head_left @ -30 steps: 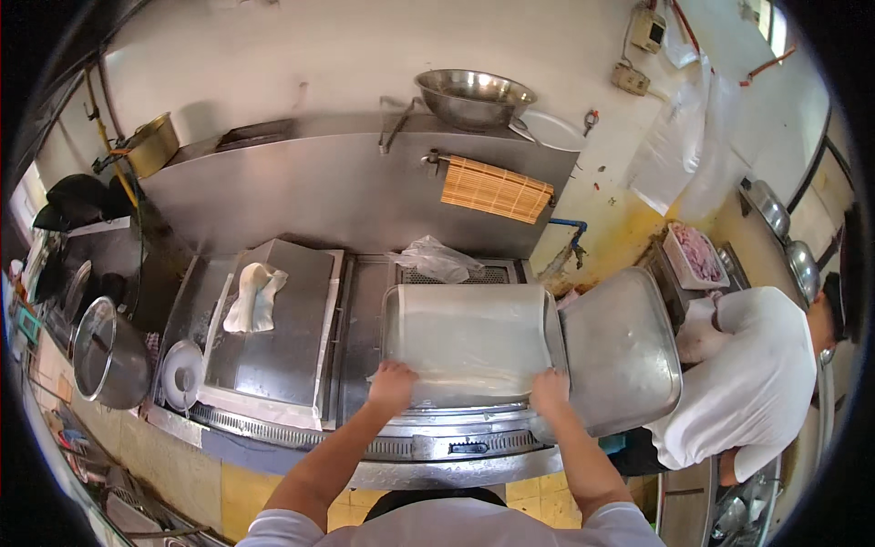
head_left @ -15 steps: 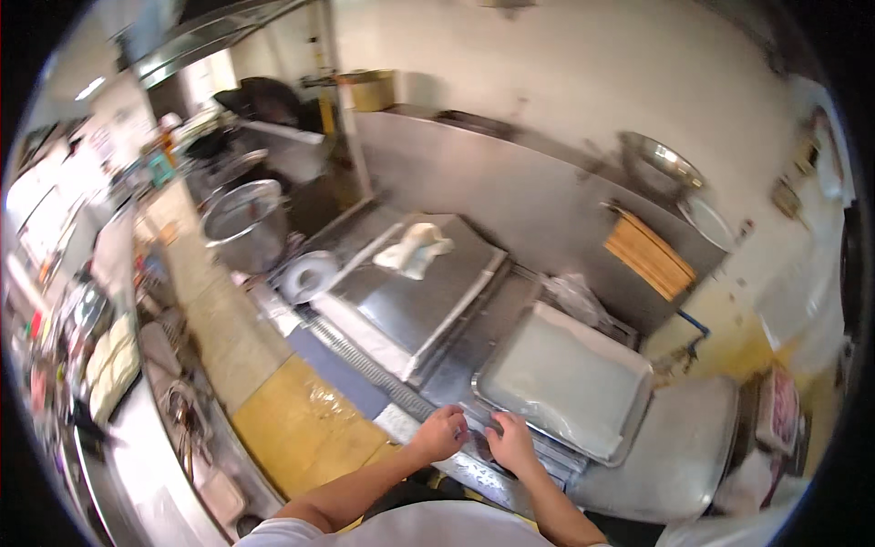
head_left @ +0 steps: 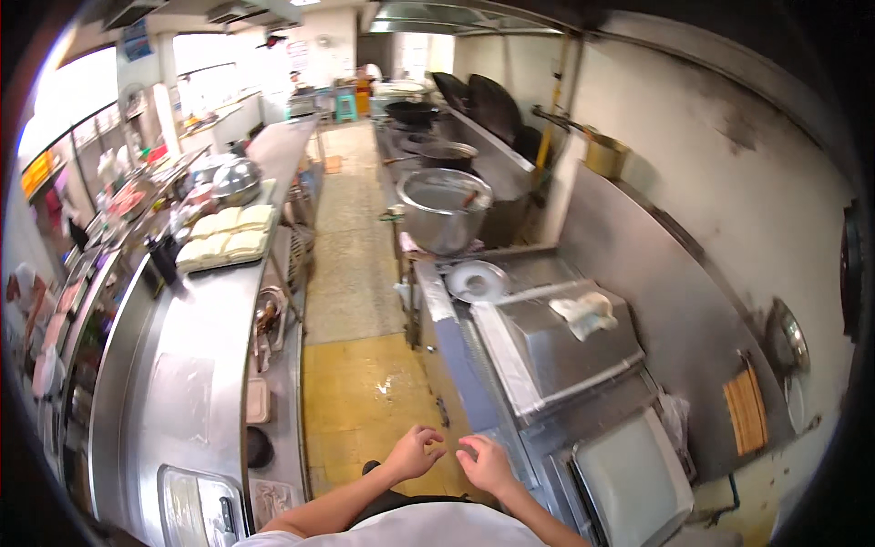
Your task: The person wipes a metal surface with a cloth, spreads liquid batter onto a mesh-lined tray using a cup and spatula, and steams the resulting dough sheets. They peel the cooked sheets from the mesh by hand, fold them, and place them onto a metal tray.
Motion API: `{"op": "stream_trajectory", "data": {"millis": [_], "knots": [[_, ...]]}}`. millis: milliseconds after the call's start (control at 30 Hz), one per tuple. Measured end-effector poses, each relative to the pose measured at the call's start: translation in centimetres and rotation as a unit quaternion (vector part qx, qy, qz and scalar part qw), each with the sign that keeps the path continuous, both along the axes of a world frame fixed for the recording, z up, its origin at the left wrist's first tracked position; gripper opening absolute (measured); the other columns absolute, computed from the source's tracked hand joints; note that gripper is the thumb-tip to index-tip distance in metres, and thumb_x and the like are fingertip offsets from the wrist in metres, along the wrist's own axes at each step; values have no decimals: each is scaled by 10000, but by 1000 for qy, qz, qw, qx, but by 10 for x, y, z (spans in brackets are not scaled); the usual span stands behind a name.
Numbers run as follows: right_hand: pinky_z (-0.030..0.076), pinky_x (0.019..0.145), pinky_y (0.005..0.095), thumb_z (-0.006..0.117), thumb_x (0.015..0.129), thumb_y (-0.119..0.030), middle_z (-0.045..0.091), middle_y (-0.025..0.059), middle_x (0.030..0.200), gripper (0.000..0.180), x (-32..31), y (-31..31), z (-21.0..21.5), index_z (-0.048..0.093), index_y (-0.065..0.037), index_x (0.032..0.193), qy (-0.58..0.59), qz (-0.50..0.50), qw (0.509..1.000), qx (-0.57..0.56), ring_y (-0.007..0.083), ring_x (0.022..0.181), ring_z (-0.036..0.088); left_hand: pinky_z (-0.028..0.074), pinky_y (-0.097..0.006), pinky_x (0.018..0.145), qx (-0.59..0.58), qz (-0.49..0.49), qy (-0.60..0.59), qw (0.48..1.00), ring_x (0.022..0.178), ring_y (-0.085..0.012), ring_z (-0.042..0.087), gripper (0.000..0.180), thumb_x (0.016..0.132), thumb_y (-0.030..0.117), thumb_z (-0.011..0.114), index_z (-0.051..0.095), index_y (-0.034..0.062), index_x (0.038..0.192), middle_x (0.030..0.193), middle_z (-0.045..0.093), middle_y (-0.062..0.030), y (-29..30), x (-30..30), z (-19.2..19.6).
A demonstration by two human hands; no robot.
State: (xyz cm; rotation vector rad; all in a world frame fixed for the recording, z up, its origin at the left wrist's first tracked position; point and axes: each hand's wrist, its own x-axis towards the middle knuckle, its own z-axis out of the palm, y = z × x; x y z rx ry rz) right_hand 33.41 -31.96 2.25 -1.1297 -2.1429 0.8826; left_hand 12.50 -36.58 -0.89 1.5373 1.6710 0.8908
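My left hand (head_left: pixel 415 453) is held in front of my body above the yellow floor, its fingers loosely bent and apart, holding nothing. Close beside it, my right hand (head_left: pixel 486 463) hovers near the edge of the right-hand steel counter, also loosely curled and without anything in it. A gap separates the two hands. Nearest to my right hand is a shallow metal tray (head_left: pixel 635 479) with a pale, smooth surface inside. Beyond that tray sits a sloped steel cover (head_left: pixel 570 351) with a crumpled whitish cloth (head_left: pixel 585 315) on top.
A large metal pot (head_left: pixel 445 214) and a round lid-like disc (head_left: pixel 476 282) stand farther along the right side. On the left steel counter (head_left: pixel 196 337) are a tray of pale slabs (head_left: pixel 228 239), a shiny metal bowl (head_left: pixel 237 182) and a knife (head_left: pixel 227 513). A yellow floor (head_left: pixel 355 392) runs between.
My view has swung left, from the right-hand counter toward the aisle. Both hands have moved with me, away from the tray and over the floor, still holding nothing.
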Motion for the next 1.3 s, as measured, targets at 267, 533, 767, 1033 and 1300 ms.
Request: {"op": "stream_trajectory", "data": {"millis": [267,533,767,1033,1300], "knots": [[575,856,400,736,905,-192,727,181,1141,295,-194,39,8,736,-4,1131,-19,186,981,48,343,969,714,547,-432,1007,-6,154,-31,988,1162,-351,670,246,916,279,788,745,84,1060,1353,617,-196,-33,-157,-9],[585,858,392,735,908,-172,728,173,1156,291,-369,41,12,732,4,1140,6,347,938,11,331,1026,718,548,-428,985,18,315,1,949,1146,-329,677,288,912,273,795,729,80,1115,1338,615,-182,-85,-282,-8],[550,956,443,729,911,-164,718,206,1137,275,-485,47,-2,727,2,1130,-32,485,873,-41,388,1085,686,529,-443,1016,-11,451,3,892,1201,-360,641,268,917,287,784,741,94,1096,1344,612,-174,-112,-335,-7],[545,954,456,730,907,-180,700,201,1172,286,-616,71,-10,723,-11,1138,-66,646,759,-44,384,1107,669,524,-428,1027,-73,594,-13,801,1216,-346,634,236,917,285,786,755,107,1069,1344,625,-136,-97,-385,-24],[566,896,443,732,906,-169,713,193,1119,281,-735,93,-7,733,-17,1143,-67,727,683,-18,375,1030,695,565,-409,941,-56,711,-44,700,1084,-320,707,241,919,239,778,761,64,1084,1189,716,-151,-82,-437,-14]]}}
